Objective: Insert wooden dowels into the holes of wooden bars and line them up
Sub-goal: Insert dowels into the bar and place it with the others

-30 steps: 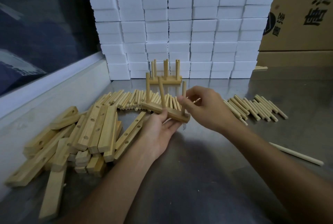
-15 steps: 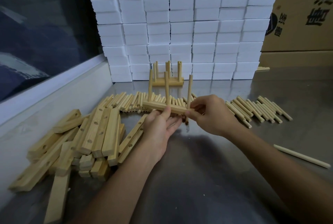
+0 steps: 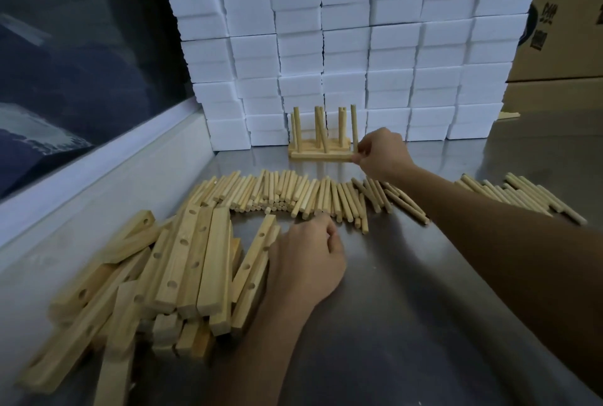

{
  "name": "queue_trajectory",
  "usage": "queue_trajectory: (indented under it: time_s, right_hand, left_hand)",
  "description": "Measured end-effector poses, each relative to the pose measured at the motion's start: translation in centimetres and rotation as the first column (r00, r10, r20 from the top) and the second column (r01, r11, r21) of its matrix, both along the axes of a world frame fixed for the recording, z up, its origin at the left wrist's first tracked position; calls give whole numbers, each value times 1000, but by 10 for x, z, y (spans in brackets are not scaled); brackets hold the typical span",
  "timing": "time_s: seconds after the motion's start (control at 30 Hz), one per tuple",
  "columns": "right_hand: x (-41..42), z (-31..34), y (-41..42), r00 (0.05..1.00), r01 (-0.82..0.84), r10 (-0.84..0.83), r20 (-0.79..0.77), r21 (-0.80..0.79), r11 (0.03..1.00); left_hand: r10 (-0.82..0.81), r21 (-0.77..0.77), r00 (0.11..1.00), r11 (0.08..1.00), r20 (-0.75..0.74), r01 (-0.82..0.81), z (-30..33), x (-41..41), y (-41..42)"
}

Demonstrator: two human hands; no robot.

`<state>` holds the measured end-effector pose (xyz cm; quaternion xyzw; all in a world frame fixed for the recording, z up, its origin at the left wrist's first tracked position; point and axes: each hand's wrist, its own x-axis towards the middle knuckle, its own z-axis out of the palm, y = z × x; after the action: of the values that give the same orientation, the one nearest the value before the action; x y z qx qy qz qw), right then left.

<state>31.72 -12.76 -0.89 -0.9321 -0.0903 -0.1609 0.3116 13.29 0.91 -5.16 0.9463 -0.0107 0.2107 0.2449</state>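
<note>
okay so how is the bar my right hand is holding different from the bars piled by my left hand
The bar at the right hand lies flat by the white boxes with dowels standing upright in it; the piled bars by the left hand show empty holes. It lines up beside another finished bar; they overlap crookedly. Both are pale wood.

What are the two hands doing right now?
Left hand: fingers curled on a loose bar.
Right hand: pinching the doweled bar.
</note>
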Motion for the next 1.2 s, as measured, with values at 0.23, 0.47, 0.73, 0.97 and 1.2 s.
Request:
queue_trajectory:
  time_s: [0.23, 0.47, 0.73, 0.97, 1.2]
  right_hand:
    - [48, -18, 11, 999, 27, -27, -22, -17, 999]
    - [66, -19, 18, 997, 31, -33, -68, -31, 999]
    - [69, -19, 28, 996, 64, -68, -52, -81, 995]
    - [70, -22, 30, 996, 79, -83, -36, -106, 991]
    - [61, -12, 26, 995, 63, -73, -71, -124, 990]
  left_hand:
    - [14, -21, 999, 1000, -30, -14, -1, 2, 0]
    - [28, -35, 998, 999, -47, -29, 0, 3, -2]
    - [25, -47, 998, 999, -61, -27, -1, 2, -2]
    - [33, -56, 997, 998, -67, -37, -2, 3, -2]
    - [40, -41, 997, 998, -66, -42, -3, 3, -1]
